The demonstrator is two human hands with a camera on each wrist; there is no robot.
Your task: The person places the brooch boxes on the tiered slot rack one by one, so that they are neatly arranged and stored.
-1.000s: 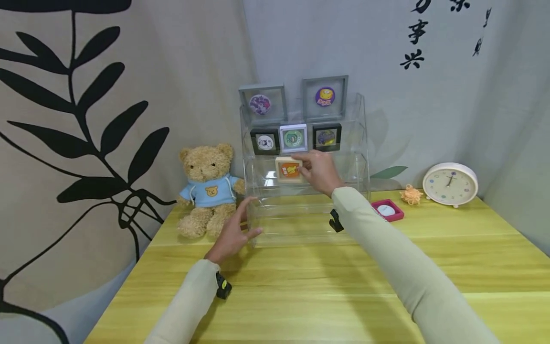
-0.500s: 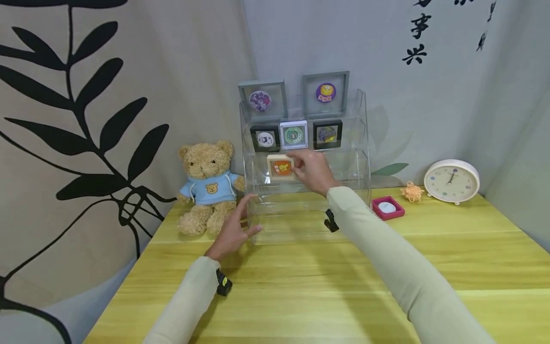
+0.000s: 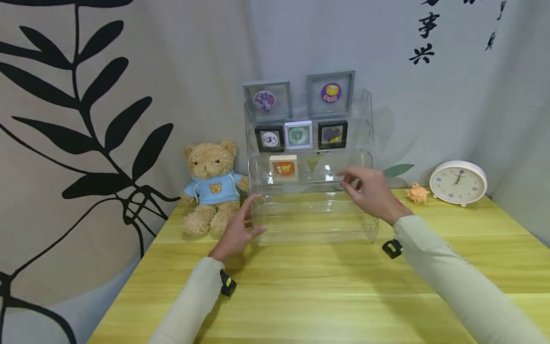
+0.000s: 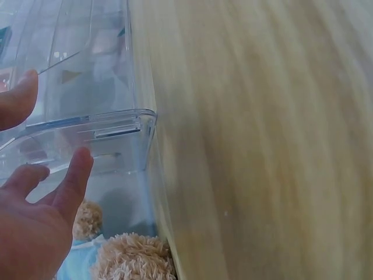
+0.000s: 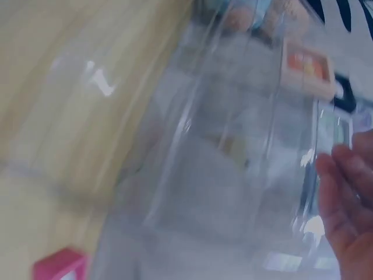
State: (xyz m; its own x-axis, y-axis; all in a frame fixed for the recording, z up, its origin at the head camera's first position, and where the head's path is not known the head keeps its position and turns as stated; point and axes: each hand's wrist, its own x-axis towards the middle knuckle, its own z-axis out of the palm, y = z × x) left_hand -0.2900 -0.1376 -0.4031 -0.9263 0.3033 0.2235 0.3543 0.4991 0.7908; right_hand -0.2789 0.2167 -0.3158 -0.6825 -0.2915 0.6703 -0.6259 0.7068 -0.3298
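Observation:
A clear acrylic tiered stand [image 3: 318, 234] rises from the wooden table. My left hand [image 3: 236, 231] is at its left side, fingers along the outer side and thumb towards the front; the left wrist view shows these fingers [image 4: 73, 181] nearly straight. A cream square frame with an orange badge [image 3: 284, 168] stands on the tier below the small frames, left of the middle. My right hand [image 3: 371, 193], holding nothing, is in front of the stand's right side with fingers loosely bent. In the right wrist view, the cream frame [image 5: 304, 73] is away from the right fingertips.
Two grey frames [image 3: 330, 95] top the stand, above a black frame [image 3: 269, 138], a white frame [image 3: 298, 135] and another black frame [image 3: 333, 134]. A teddy bear [image 3: 215, 188] sits left. A pink frame [image 5: 61, 265], an orange ornament [image 3: 417, 193] and a round clock [image 3: 458, 183] stand right.
My right hand first slid the cream frame left along its tier, then let go of it and drew back to the right. My left hand stayed at the stand's side.

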